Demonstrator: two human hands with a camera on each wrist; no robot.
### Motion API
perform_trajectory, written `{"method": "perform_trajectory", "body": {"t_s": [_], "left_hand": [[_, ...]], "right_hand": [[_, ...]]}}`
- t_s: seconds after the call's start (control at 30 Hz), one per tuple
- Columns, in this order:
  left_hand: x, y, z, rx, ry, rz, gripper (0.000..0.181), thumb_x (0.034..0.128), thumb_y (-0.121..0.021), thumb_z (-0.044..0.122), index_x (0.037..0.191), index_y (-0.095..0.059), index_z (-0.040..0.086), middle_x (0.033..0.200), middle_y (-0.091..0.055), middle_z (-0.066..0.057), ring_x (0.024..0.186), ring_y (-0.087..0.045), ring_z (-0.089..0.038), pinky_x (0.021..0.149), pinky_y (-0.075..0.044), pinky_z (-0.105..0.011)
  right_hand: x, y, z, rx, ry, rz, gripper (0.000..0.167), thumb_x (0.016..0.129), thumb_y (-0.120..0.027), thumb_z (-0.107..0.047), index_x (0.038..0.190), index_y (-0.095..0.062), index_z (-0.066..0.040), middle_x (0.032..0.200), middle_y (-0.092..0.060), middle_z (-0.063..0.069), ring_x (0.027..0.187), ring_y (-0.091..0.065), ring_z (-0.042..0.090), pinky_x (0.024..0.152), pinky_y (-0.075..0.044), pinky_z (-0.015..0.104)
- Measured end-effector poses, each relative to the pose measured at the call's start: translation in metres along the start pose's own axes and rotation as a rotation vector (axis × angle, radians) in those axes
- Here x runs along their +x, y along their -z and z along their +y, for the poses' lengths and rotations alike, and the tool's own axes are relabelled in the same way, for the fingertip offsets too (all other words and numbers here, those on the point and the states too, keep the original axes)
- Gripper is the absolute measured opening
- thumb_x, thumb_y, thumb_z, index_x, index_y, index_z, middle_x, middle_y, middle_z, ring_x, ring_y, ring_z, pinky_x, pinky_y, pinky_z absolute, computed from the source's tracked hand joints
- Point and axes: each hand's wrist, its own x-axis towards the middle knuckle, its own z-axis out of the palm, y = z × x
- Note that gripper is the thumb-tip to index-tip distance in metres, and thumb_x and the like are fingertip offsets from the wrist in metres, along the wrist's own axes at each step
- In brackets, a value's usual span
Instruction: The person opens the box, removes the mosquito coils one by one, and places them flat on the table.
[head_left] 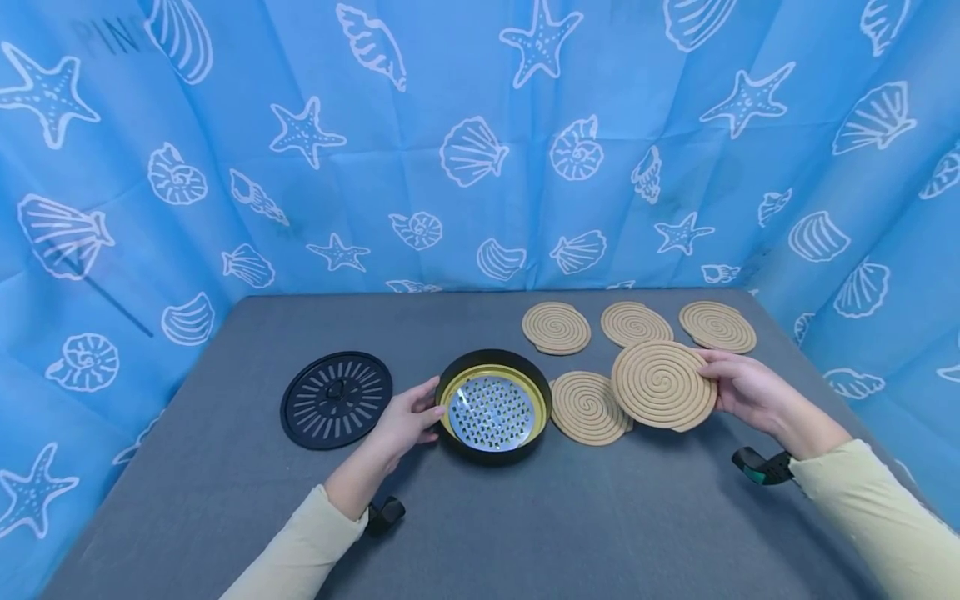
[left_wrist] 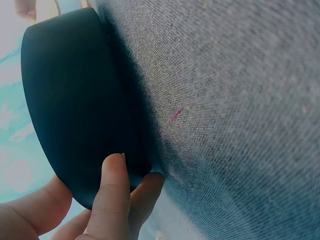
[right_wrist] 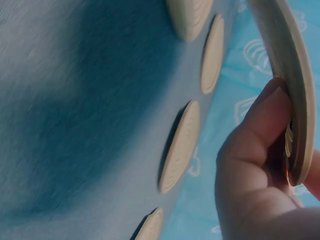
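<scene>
My right hand pinches the right edge of a tan spiral mosquito coil, tilted above the table. In the right wrist view, that held coil appears edge-on between thumb and fingers. My left hand holds the left side of a round black mosquito coil holder, which stands on the table. Inside it are a gold inner rim and a perforated silvery plate. The left wrist view shows fingers on the holder's dark outer wall. Another coil lies just right of the holder.
A black slotted lid lies left of the holder. Three more coils, the left, middle and right, lie along the back right of the grey table. A blue shell-patterned curtain hangs behind.
</scene>
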Motion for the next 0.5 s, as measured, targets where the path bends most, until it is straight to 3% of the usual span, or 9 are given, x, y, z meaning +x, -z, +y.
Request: {"method": "perform_trajectory", "body": {"t_s": [0.2, 0.5], "left_hand": [[0.001, -0.001, 0.000, -0.006, -0.001, -0.009, 0.053, 0.0999, -0.051, 0.003, 0.151, -0.034, 0.006, 0.145, -0.041, -0.028, 0.124, -0.052, -0.036, 0.084, -0.057, -0.039], [-0.001, -0.003, 0.002, -0.003, -0.003, -0.001, 0.053, 0.0999, -0.050, 0.003, 0.150, -0.034, 0.005, 0.144, -0.041, -0.029, 0.123, -0.053, -0.036, 0.083, -0.057, -0.039]], "right_hand": [[0.001, 0.015, 0.006, -0.033, -0.018, 0.032, 0.060, 0.105, -0.022, -0.004, 0.147, 0.019, 0.002, 0.098, -0.066, -0.014, 0.090, -0.065, 0.006, 0.074, -0.057, 0.031], [0.005, 0.027, 0.012, -0.200, -0.100, 0.107, 0.057, 0.104, -0.022, -0.004, 0.147, 0.013, 0.009, 0.092, -0.066, -0.012, 0.084, -0.067, 0.006, 0.072, -0.058, 0.030]]}}
